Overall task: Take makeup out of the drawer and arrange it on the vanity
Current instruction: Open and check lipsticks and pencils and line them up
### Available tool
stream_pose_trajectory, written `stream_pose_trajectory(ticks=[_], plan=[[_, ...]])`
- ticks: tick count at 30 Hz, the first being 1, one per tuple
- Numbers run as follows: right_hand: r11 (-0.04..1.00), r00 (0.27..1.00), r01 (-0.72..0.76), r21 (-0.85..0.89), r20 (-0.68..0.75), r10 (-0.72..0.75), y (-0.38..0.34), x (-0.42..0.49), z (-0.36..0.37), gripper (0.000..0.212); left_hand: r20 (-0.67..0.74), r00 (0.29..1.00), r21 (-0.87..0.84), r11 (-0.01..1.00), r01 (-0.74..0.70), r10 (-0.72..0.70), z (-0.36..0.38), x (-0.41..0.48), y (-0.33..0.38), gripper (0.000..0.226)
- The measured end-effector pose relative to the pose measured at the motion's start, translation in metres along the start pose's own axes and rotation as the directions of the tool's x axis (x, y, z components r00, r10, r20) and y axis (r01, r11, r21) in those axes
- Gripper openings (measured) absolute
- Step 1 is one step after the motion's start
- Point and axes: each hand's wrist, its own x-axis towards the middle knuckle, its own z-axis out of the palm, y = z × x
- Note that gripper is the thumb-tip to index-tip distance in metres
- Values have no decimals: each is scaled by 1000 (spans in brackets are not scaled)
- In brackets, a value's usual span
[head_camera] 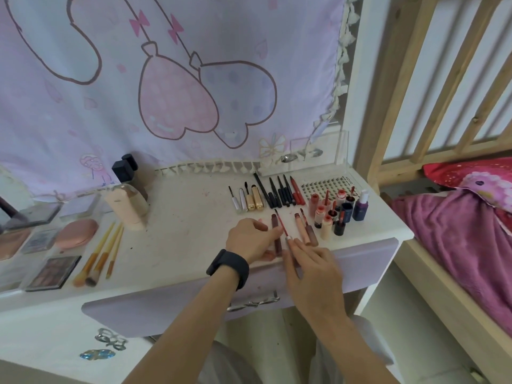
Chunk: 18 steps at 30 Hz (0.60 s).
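Observation:
On the white vanity top [180, 217], my left hand [250, 239] holds a dark red lip gloss tube [275, 225] that lies near the front edge. Just right of it, my right hand [310, 267] pinches the cap end of a thin red applicator wand [281, 223], which angles up beside the tube. Two more lip tubes [304, 228] lie to the right. Behind them lies a row of mascaras and dark pencils [266, 196]. A group of small upright lip bottles [329, 214] stands at the right. The lilac drawer front [166, 303] below the hands is closed.
Brushes [102, 253], an eyeshadow palette [52, 273], a pink compact [77, 232] and a foundation bottle [127, 206] are at the left. A clear acrylic box [318, 159] and lash tray [327, 185] sit at the back right. A wooden bed frame [443, 112] stands right.

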Motion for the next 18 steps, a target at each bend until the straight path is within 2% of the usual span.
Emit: stream_pose_trajectory(ticks=[11, 18], plan=[[999, 1000, 26, 24, 15, -26, 7, 0, -4, 35, 27, 1000, -62, 998, 0, 2, 5, 4, 2, 25], [999, 999, 26, 20, 24, -27, 9, 1, -3, 34, 34, 999, -97, 995, 3, 0, 9, 7, 2, 33]])
